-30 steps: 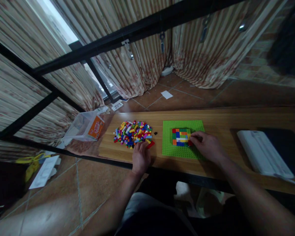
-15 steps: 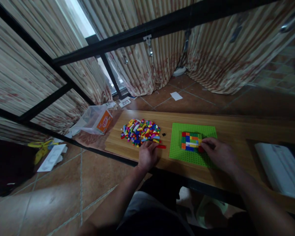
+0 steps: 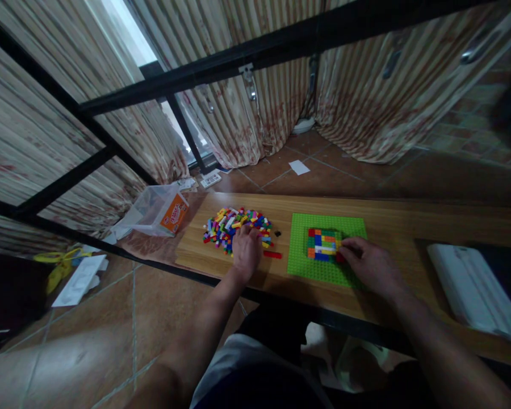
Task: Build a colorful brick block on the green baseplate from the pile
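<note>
My left hand [image 3: 247,251] is over the near side of a heap of mixed toy bricks [image 3: 222,222], its fingers bent down among them. Whatever its fingertips touch is hidden. Beside that hand a long red brick [image 3: 273,255] lies loose on the wooden table. My right hand [image 3: 372,266] pinches a red brick [image 3: 339,258] at the near right corner of a multicoloured brick block [image 3: 319,245]. This block sits on a green studded baseplate [image 3: 298,267].
A small black piece [image 3: 278,233] lies between heap and baseplate. Beyond the table's left end stands a clear plastic box [image 3: 153,209] with an orange label. A white case-like object [image 3: 472,289] rests at the right. Dark metal bars [image 3: 221,68] cross in front of the curtains.
My left hand has left the long red brick and moved left onto the heap. My right hand stays at the block's corner. The whole view has shifted slightly.
</note>
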The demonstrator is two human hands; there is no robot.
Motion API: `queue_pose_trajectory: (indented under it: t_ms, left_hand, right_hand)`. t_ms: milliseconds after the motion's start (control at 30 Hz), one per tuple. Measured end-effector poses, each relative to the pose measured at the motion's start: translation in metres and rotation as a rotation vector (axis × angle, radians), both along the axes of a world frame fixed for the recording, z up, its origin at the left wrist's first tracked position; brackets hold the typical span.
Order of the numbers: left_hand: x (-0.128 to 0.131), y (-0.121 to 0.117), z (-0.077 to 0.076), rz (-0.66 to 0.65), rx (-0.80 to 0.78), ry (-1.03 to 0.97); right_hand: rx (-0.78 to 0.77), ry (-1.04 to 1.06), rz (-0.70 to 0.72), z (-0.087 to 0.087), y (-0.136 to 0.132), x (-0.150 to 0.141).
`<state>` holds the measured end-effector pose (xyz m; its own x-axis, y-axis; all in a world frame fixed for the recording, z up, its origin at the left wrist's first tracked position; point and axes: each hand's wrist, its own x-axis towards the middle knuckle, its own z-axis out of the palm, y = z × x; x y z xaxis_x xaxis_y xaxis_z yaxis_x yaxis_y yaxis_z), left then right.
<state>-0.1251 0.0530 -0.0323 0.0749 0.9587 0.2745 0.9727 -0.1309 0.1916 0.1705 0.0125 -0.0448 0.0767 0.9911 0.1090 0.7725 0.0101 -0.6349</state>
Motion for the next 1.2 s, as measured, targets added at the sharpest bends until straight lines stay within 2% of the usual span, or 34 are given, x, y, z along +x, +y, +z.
queue_pose_trajectory:
  t_ms: [100,233,300,433,533,633,800,1000,1133,1200]
  left_hand:
    - [0.000,0.001,-0.001,0.000,0.000,0.013]
    - [0.009,-0.003,0.007,0.005,-0.002,-0.041]
    - [0.019,-0.010,0.011,-0.038,-0.031,-0.143]
    - [0.048,-0.029,0.011,-0.227,-0.196,-0.485]
    - [0.070,-0.037,0.005,-0.308,-0.377,-0.721]
    - [0.088,-0.037,0.000,-0.314,-0.514,-0.919]
    - [0.106,-0.034,0.004,-0.319,-0.579,-1.105]
    - [0.116,-0.035,0.009,-0.232,-0.612,-1.190]
    - [0.115,-0.040,0.007,-0.177,-0.498,-1.006]
    - [0.114,-0.047,0.006,-0.193,-0.462,-0.904]
  right_hand:
    - [0.016,0.033,-0.007,0.002,0.000,-0.002]
    - [0.010,0.033,-0.014,0.005,0.000,-0.004]
    - [0.017,0.025,-0.022,0.008,0.001,-0.005]
    - [0.068,0.063,-0.039,0.014,0.000,-0.006]
    - [0.101,0.179,0.054,0.020,-0.003,-0.007]
    - [0.094,0.272,0.227,0.025,-0.007,-0.011]
    - [0.051,0.316,0.376,0.028,-0.009,-0.014]
    - [0.055,0.290,0.373,0.024,-0.006,-0.009]
    - [0.071,0.218,0.319,0.019,-0.006,-0.007]
    - [0.096,0.169,0.270,0.016,-0.005,-0.007]
